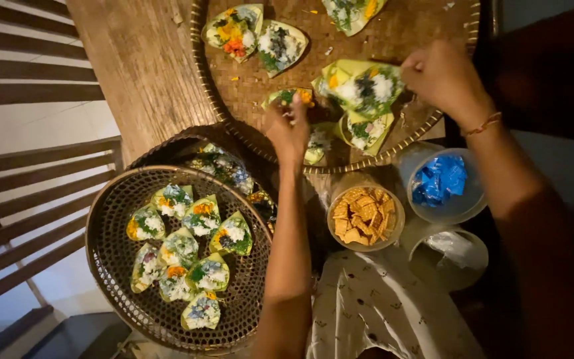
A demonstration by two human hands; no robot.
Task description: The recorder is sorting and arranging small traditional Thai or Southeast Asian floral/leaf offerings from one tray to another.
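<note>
My left hand (288, 126) reaches over the near rim of a large woven bamboo tray (247, 83) and grips a small leaf offering (289, 96) filled with green and orange petals. My right hand (444, 75) pinches the edge of a bigger leaf offering (361, 86) holding white, dark and yellow flowers. Another offering (365, 130) lies just below it, and more such offerings (255, 36) rest at the tray's far side.
A round dark wicker basket (111, 266) at the lower left holds several leaf offerings (187, 256). A plastic tub of square crackers (365, 216), a tub of blue wrapped items (441, 181) and a clear tub (456, 256) stand near my lap. Wooden slats lie left.
</note>
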